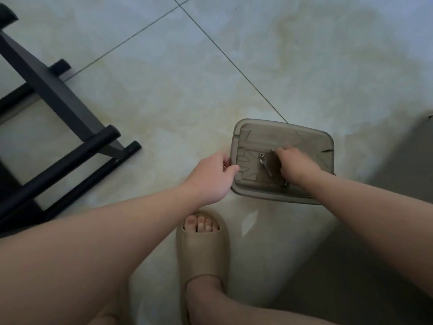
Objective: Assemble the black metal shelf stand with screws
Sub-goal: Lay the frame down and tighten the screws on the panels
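Black metal stand (58, 97), square bars plus round tubes, lies far left; wide stretch of glossy tile (187, 66) separates it from the smoky plastic box (325, 146). The left hand (214, 175) grips the box's left rim. The right hand (295, 163) is inside with fingers curled, contents can't tell, beside a small steel wrench (266, 166).

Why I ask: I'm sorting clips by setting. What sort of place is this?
Likely a room in a home, with the work done on the floor: glossy pale floor tiles, a bare foot in a beige slipper, and a small plastic box of hardware near the black shelf stand.
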A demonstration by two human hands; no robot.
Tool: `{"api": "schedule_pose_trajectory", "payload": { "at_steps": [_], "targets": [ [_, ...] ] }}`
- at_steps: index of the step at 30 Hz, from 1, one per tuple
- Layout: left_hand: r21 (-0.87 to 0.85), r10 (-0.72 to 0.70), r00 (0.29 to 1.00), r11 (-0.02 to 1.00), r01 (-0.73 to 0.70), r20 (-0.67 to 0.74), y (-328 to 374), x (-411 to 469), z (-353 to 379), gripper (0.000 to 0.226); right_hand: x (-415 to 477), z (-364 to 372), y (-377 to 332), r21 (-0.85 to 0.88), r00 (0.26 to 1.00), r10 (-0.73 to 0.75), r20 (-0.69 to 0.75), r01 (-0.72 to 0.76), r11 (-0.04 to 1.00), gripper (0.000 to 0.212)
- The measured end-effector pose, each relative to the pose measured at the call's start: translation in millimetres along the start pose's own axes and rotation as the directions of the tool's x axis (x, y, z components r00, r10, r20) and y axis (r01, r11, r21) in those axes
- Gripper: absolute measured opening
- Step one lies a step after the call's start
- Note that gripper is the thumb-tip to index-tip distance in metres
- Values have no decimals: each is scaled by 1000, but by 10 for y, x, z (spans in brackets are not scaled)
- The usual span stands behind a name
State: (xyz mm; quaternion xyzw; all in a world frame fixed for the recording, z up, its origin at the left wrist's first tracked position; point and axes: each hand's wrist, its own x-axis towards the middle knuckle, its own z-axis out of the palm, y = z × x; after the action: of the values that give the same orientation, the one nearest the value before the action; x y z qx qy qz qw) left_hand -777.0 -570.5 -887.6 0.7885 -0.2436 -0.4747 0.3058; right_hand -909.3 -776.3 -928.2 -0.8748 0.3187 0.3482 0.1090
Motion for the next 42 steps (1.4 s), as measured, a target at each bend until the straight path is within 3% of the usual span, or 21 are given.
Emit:
{"api": "schedule_pose_trajectory", "payload": {
  "at_steps": [7,11,15,19,23,28,32,36,39,42],
  "targets": [
    [-21,-7,1000,1000,7,8,14,-19,-16,18,-20,28,11,-147,998,-62,-2,61,987,20],
    [-18,-15,1000,1000,16,23,6,-10,-34,16,-26,-4,3,-162,995,-76,-60,65,985,22],
    [-10,-77,996,997,78,38,8,-86,-144,29,-200,-156,-131,-22,979,-80,-187,78,997,13],
    [156,-103,995,983,100,5,29,-273,-473,38,-535,-479,-421,133,929,-173,-326,226,965,10],
    [312,-74,995,945,93,-72,21,-645,-992,30,-874,-907,-873,333,854,-240,-461,417,846,4],
    [371,-23,976,923,105,-218,-164,-1128,-1700,19,-1147,-1259,-1649,525,854,-263,-448,490,696,12],
    [251,-22,924,960,127,-383,-360,-1319,-2180,12,-1197,-1378,-2234,562,871,-276,-407,477,676,20],
    [34,-164,852,978,208,-497,-687,-1304,-2364,14,-1159,-1382,-2693,620,886,-335,-319,463,633,26],
    [-36,-236,844,967,251,-482,-859,-1157,-2405,25,-1091,-1326,-2901,718,887,-364,-284,448,532,27],
    [-114,-279,879,960,255,-388,-960,-982,-2385,36,-991,-1265,-2978,785,883,-372,-286,438,438,16]
  ]
}}
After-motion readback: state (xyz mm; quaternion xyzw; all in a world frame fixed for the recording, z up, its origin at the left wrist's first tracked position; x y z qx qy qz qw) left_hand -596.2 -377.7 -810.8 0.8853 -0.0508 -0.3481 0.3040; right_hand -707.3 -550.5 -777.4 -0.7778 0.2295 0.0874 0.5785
